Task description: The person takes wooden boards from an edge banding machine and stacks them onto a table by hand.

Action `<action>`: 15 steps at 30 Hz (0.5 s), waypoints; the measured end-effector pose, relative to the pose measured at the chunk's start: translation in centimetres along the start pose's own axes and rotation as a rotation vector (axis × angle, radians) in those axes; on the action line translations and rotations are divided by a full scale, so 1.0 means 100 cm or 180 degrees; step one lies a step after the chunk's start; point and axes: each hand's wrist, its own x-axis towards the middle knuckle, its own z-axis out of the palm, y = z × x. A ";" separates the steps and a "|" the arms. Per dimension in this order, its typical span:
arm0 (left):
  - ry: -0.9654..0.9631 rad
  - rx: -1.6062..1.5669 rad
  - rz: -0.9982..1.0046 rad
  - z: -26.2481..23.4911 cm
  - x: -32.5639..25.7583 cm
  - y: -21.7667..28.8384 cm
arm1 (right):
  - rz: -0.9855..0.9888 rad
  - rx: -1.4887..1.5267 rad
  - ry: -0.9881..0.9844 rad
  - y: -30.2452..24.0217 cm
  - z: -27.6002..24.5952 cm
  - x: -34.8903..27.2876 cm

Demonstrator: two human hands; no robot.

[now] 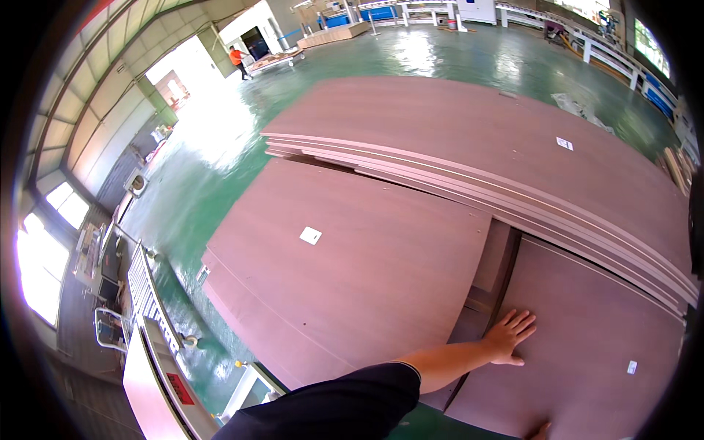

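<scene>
My left hand [510, 337] lies palm down on a reddish-brown panel [579, 315] at the right, its fingers spread near the panel's left edge. The arm in a black sleeve reaches in from the lower left. Only a small part of my right hand [541, 431] shows, at the near edge of the same panel; most of its fingers are hidden. This panel carries a small white label [631, 367]. To its left, across a narrow gap, lies another reddish-brown panel [352, 257] with a white label [310, 235] on top.
Behind lies a long stack of similar panels [440, 117]. A roller conveyor [150, 293] and a pale machine [158, 389] stand at the left. Far off, a person in orange [236, 59] is beside a loaded cart [275, 61]. White workbenches [616, 67] line the far right.
</scene>
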 end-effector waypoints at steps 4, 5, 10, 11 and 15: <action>-0.0024 -0.0004 0.0136 0.003 0.015 0.015 | 0.0551 -0.0119 -0.0362 -0.037 0.013 0.000; -0.0020 0.0058 0.0177 0.001 0.025 0.015 | 0.0547 0.0186 0.0053 -0.028 -0.015 -0.008; 0.0116 0.0528 0.0245 0.025 0.029 -0.024 | 0.0324 -0.0452 0.0622 -0.028 -0.009 -0.033; 0.0159 0.0658 0.0231 0.026 0.035 -0.025 | 0.0217 -0.0841 0.0519 -0.033 0.001 -0.038; 0.0184 0.1068 0.0144 0.013 0.030 -0.043 | -0.0280 -0.1872 0.0007 -0.021 0.029 -0.114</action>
